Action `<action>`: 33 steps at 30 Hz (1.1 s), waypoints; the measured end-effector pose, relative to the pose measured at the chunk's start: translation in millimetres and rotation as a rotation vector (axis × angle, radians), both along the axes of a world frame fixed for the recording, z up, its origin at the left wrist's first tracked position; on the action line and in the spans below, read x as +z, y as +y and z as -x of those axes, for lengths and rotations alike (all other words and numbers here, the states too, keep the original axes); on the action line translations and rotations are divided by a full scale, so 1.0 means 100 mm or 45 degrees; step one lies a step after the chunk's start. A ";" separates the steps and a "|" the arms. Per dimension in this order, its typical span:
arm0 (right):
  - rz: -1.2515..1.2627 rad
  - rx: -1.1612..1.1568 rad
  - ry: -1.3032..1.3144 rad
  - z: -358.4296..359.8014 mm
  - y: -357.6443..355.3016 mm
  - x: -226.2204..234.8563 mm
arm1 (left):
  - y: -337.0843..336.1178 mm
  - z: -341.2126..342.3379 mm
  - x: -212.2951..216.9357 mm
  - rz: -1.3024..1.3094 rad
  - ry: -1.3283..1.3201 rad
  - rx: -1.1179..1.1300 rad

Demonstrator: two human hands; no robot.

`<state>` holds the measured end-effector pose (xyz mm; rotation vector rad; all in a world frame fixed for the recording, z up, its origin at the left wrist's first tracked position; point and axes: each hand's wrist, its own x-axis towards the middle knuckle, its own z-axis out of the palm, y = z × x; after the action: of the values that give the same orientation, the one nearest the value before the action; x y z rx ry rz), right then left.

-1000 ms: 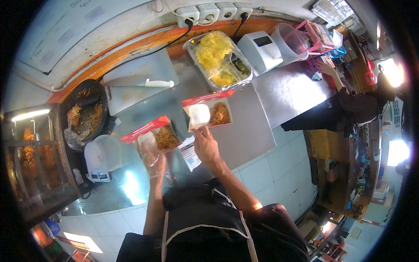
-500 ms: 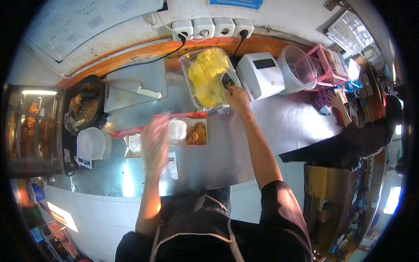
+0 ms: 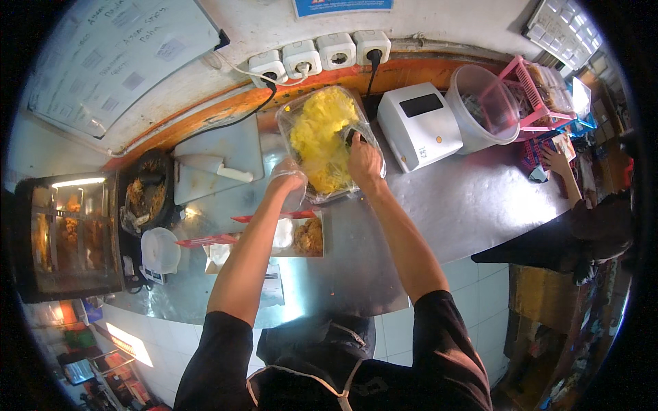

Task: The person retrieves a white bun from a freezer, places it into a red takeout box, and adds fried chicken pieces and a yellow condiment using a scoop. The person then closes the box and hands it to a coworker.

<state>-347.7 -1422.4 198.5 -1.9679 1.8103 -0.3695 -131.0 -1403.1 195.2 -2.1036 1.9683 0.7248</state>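
A clear plastic tub (image 3: pixel 375 147) of soft yellow food (image 3: pixel 317 147) stands near the wall. My right hand (image 3: pixel 364 163) is closed round the handle of a black utensil (image 3: pixel 353 134), whose far end is at the food; its exact kind is hidden. By the tub's left side is my left hand (image 3: pixel 288 179), in a thin clear plastic glove. Its fingers look drawn together, and I cannot make out what they grip. Under my left forearm sit open red-and-white food boxes (image 3: pixel 314 215), with a fried piece (image 3: pixel 308 237) and a white wrapped lump (image 3: pixel 283 234).
At left are a cutting board (image 3: pixel 226 151) with a white-handled knife (image 3: pixel 234 173), a black tray (image 3: pixel 145 195), a scale (image 3: pixel 152 275) and a lit display case (image 3: pixel 68 233). Right of the tub stand a white printer-like machine (image 3: pixel 419 127) and a clear bucket (image 3: pixel 483 113). Another person's hand (image 3: pixel 556 162) is far right.
My left hand has moved from above the boxes up and right to the tub's left side. My right hand stays on the utensil. The whole view has shifted slightly.
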 end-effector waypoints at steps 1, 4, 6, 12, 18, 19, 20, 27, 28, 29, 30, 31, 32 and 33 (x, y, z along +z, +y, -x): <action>0.005 0.014 -0.011 0.01 0.00 -0.03 | 0.03 0.03 0.08 -0.011 -0.075 -0.046; 0.039 0.126 -0.046 0.08 0.00 -0.11 | 0.13 0.11 0.32 0.003 -0.130 -0.027; 0.062 0.236 -0.082 0.14 0.00 -0.16 | 0.18 0.14 0.41 0.072 0.060 0.201; 0.236 0.567 -0.154 0.28 -0.09 -0.19 | 0.12 0.12 0.35 0.054 0.112 0.338; 0.082 0.831 -0.266 0.36 -0.19 -0.16 | 0.07 0.07 0.21 0.039 0.220 0.385; 0.052 0.870 -0.279 0.37 -0.20 -0.15 | 0.05 0.05 0.19 0.024 0.174 0.355; -0.002 0.914 -0.286 0.38 -0.22 -0.15 | 0.04 0.04 0.18 0.007 0.123 0.322; -0.706 1.027 -0.261 0.40 -0.41 -0.04 | 0.02 0.06 0.18 -0.017 0.104 0.403; -0.863 0.961 -0.266 0.41 -0.43 -0.01 | 0.03 0.07 0.22 -0.027 0.103 0.395; -1.024 0.890 -0.272 0.41 -0.44 0.03 | 0.05 0.08 0.26 -0.043 0.100 0.385; -1.076 0.831 -0.373 0.43 -0.44 0.05 | 0.06 0.09 0.30 -0.055 0.092 0.383; -1.127 0.770 -0.474 0.44 -0.43 0.08 | 0.06 0.10 0.33 -0.070 0.094 0.393; -1.206 0.728 -0.572 0.45 -0.42 0.10 | 0.07 0.12 0.36 -0.083 0.090 0.410; -1.202 0.651 -0.665 0.47 -0.40 0.11 | 0.07 0.13 0.39 -0.084 0.091 0.429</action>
<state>-394.5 -1462.2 209.5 -1.3756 0.8390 0.1302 -143.8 -1395.9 233.7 -2.4284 1.6113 0.9190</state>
